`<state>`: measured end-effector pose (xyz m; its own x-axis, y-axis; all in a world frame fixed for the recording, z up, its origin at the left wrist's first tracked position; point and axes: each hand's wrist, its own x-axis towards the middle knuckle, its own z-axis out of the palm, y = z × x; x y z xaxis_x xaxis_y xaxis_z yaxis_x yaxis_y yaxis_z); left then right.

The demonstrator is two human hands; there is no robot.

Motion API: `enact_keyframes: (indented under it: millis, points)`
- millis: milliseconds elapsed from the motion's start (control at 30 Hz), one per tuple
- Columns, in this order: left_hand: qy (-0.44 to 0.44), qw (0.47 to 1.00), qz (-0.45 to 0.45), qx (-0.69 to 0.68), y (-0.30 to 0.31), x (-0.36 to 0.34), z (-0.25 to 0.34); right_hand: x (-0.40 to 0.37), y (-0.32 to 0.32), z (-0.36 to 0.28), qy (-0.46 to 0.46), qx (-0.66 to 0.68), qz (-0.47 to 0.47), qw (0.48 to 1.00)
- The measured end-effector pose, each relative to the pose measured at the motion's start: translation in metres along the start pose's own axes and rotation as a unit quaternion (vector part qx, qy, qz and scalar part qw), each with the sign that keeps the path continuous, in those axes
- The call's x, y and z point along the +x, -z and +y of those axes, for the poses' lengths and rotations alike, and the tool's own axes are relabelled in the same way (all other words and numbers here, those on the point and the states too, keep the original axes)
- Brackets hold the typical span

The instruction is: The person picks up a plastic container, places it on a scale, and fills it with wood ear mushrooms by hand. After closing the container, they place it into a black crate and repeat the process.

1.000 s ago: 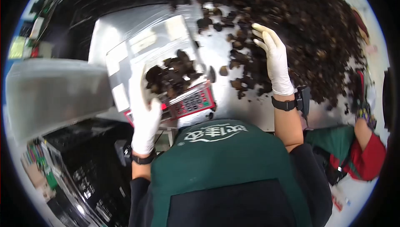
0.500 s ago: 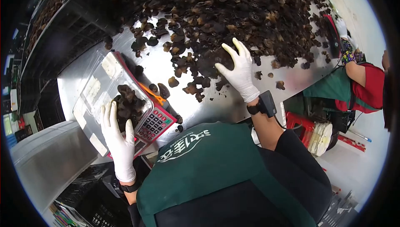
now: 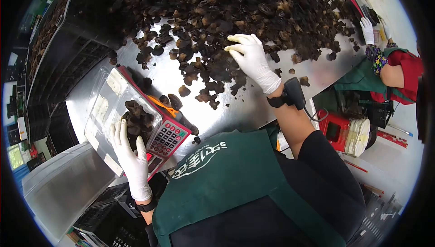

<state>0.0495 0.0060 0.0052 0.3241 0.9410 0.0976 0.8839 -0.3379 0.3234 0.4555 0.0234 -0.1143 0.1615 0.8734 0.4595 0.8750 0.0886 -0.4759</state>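
My left hand (image 3: 132, 158), in a white glove, rests beside a clump of dark wood ear mushrooms (image 3: 138, 119) on the clear tray of a red digital scale (image 3: 168, 137). Its fingers are stretched out along the clump's edge, with the thumb apart. At the near edge of a large heap of wood ear mushrooms (image 3: 217, 11) is my right hand (image 3: 256, 61), also gloved. Its thumb and index finger are drawn together, pointing left; whatever lies between the fingertips cannot be made out.
An orange-handled tool (image 3: 164, 105) lies beside the scale on the metal table (image 3: 206, 122). Black crates (image 3: 68, 61) stand at the left, a translucent bin (image 3: 68, 183) below them. At the right, a co-worker's gloved hand (image 3: 368, 30) is near another red device; a red stool (image 3: 337, 129) stands below.
My right hand has moved slightly up and left, and its spread fingers have drawn together. My left hand remains by the clump on the scale. The view has shifted a little.
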Motion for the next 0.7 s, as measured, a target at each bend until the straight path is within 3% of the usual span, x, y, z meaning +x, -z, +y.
enact_keyframes:
  millis: [167,233,300,333,433,467,567,600,700]
  points:
    - [0.003,1.000,-0.005,0.007,0.000,0.000,0.000,-0.018,0.042,0.001,-0.046,0.041,0.063,0.996]
    - [0.002,1.000,-0.007,0.030,0.001,-0.001,0.001,-0.034,0.070,0.001,-0.084,0.064,0.018,0.994]
    - [0.001,0.999,-0.007,0.046,0.001,-0.001,-0.002,-0.055,0.102,0.015,-0.177,0.132,-0.203,0.954]
    - [0.001,0.999,-0.006,0.051,-0.002,-0.003,-0.007,-0.060,0.121,0.016,-0.174,0.117,-0.351,0.913]
    - [0.007,0.998,-0.010,0.061,-0.002,-0.002,-0.007,-0.063,0.133,-0.003,-0.126,-0.057,-0.399,0.907]
    - [0.010,0.998,-0.013,0.064,-0.001,-0.002,-0.006,-0.056,0.121,-0.008,-0.078,-0.068,-0.347,0.932]
    - [0.001,0.999,-0.014,0.049,0.002,-0.001,0.002,-0.014,0.053,-0.032,-0.016,0.110,-0.181,0.977]
    - [0.001,0.999,-0.015,0.052,0.002,-0.001,0.002,0.000,0.028,-0.040,0.015,0.103,-0.121,0.987]
    - [0.008,0.998,-0.016,0.059,0.001,-0.002,0.000,0.027,-0.053,-0.036,0.001,-0.067,-0.136,0.988]
